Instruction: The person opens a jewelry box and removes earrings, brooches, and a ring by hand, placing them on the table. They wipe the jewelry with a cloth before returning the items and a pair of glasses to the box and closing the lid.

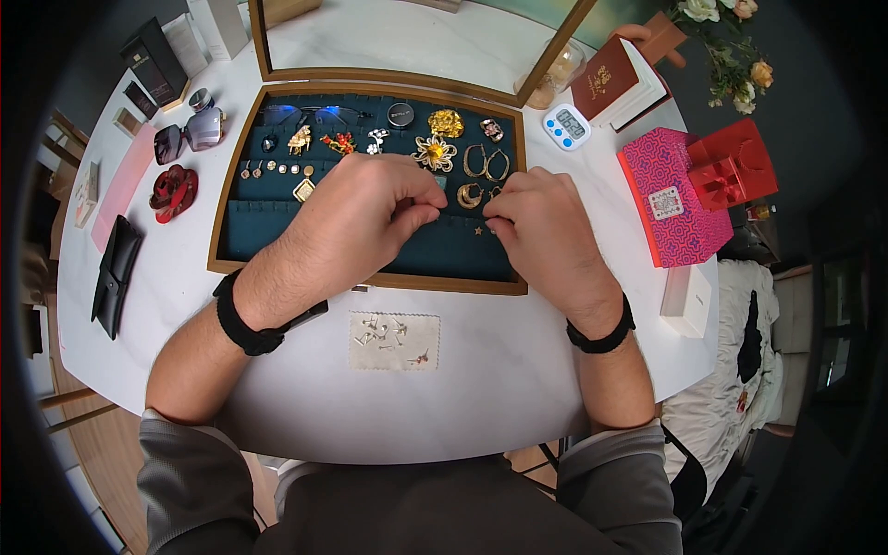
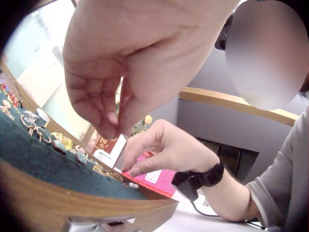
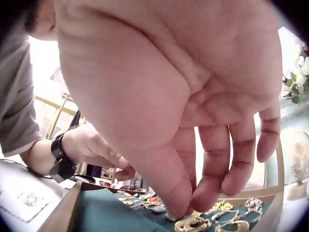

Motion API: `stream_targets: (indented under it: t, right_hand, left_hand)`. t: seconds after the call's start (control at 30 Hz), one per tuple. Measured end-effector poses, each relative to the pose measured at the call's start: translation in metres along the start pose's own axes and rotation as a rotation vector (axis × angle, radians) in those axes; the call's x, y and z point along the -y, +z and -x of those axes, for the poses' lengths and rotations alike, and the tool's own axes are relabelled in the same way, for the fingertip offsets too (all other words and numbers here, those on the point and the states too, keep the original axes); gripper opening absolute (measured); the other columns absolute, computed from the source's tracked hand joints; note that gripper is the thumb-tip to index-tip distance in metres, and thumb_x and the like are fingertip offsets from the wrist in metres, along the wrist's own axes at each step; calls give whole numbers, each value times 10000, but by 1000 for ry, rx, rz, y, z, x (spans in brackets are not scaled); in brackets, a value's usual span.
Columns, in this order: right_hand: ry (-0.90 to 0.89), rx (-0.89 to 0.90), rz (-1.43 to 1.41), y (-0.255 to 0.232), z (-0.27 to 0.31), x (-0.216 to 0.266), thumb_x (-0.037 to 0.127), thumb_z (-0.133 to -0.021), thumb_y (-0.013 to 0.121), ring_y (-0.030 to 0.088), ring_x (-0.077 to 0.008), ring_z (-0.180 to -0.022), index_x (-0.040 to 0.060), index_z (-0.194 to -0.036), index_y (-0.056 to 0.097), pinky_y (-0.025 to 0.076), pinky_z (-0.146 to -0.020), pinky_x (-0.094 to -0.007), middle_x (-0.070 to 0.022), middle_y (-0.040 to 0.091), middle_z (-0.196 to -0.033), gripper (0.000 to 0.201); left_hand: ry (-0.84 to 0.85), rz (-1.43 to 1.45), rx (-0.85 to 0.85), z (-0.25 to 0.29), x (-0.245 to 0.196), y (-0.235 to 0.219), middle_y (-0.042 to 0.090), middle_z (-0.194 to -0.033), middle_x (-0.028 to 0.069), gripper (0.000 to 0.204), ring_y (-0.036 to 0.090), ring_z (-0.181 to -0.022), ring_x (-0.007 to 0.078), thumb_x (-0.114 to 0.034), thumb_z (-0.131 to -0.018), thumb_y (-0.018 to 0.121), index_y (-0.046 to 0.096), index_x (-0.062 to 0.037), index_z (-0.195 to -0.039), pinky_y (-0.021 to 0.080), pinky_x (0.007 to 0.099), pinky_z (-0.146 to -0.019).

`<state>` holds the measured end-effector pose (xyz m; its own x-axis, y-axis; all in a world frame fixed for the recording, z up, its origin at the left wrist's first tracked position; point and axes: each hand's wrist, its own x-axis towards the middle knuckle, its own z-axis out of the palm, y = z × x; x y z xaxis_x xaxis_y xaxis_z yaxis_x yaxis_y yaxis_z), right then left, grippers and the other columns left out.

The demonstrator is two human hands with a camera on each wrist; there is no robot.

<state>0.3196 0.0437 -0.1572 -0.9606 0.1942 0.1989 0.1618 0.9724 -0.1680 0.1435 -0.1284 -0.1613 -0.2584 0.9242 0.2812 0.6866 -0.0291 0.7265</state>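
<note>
My left hand [image 1: 370, 199] hovers over the middle of the jewelry box [image 1: 444, 280], thumb and index finger brought together at the tips; I cannot tell what, if anything, is between them. At the box's right side, my right hand [image 1: 548, 227] pinches low over the dark green lining, a small pale piece showing at the thumb tip [image 3: 176, 208]. Two pearl earrings [image 2: 133, 185] are just beneath those fingers. Close by are a small star earring [image 1: 478, 231] and gold hoop earrings [image 1: 469, 196]. A flower brooch [image 1: 434, 154] and other brooches fill the upper rows.
In front of the box lies a pale cloth [image 1: 396, 359] with several small studs. Sunglasses [image 1: 190, 137], a red flower hair tie [image 1: 173, 193] and a black case [image 1: 117, 276] are at left. A timer [image 1: 566, 127], patterned box [image 1: 671, 217] and white box [image 1: 685, 301] stand at right.
</note>
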Motion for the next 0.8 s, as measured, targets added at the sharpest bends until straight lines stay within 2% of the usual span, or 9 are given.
stream_targets:
  t: [0.2, 0.27, 0.4, 0.6, 0.8]
  right_hand:
    - [40, -101, -5, -6, -1, 2, 51, -879, 781, 642, -272, -957, 64, -894, 824, 458, -875, -413, -69, 712, -894, 47]
    - [1, -187, -63, -7, -2, 7, 43, -884, 778, 639, -275, -939, 62, -899, 790, 457, -854, -417, -66, 699, -889, 27]
    - [-82, -247, -179, -8, -1, 16, 33, -883, 777, 630, -276, -915, 63, -926, 752, 456, -828, -415, -57, 678, -893, 58]
    - [-127, -283, -221, -6, 0, 25, 30, -869, 787, 620, -276, -890, 61, -965, 730, 454, -813, -413, -52, 657, -916, 116]
    - [-133, -326, -247, -7, -1, 28, 30, -859, 795, 626, -276, -883, 55, -971, 715, 451, -800, -413, -63, 651, -927, 141]
  left_hand:
    - [19, 6, 0, 0, 0, 0, 743, -933, 125, 130, 731, -785, 195, 34, -942, 790, 789, 37, -1072, 575, 317, -684]
    - [75, 2, -22, 0, 2, 1, 750, -949, 121, 152, 731, -786, 196, 29, -935, 798, 789, 41, -1086, 579, 319, -699]
    - [97, 21, -70, 0, 1, 5, 756, -955, 111, 166, 728, -786, 190, 41, -934, 794, 787, 42, -1099, 578, 319, -708]
    - [8, 110, -59, 0, -5, 2, 760, -946, 95, 191, 718, -816, 163, 82, -928, 772, 785, 34, -1112, 576, 304, -727]
    - [-47, 193, -46, 1, -9, 3, 756, -936, 46, 338, 700, -838, 120, 96, -912, 780, 744, 3, -1235, 578, 277, -767]
